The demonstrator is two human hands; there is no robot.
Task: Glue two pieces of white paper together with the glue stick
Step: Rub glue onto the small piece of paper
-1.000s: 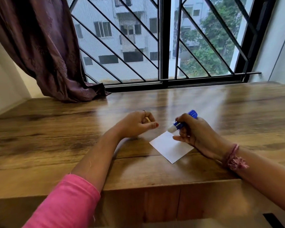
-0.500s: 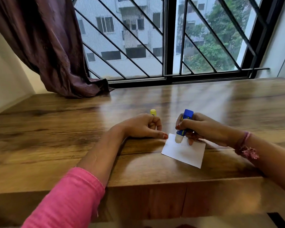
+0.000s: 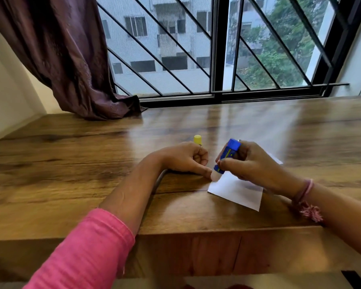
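Note:
A white paper (image 3: 238,190) lies on the wooden table (image 3: 92,184) near its front edge. My right hand (image 3: 252,165) grips a blue glue stick (image 3: 227,156), tilted, with its pale tip down on the paper's left corner. My left hand (image 3: 183,158) is curled in a fist around the yellow cap (image 3: 197,139), which sticks up out of it, and one fingertip touches the table by that same corner. A corner of a second white sheet (image 3: 276,159) shows behind my right hand; the rest of it is hidden.
A dark purple curtain (image 3: 71,59) hangs at the back left, its hem resting on the table. A barred window (image 3: 217,59) runs along the table's far edge. Walls close in on both sides.
The glue stick has gone from lifted beside the paper to tip-down on its left corner. My left fingertip has slid up to that corner. The paper has turned slightly.

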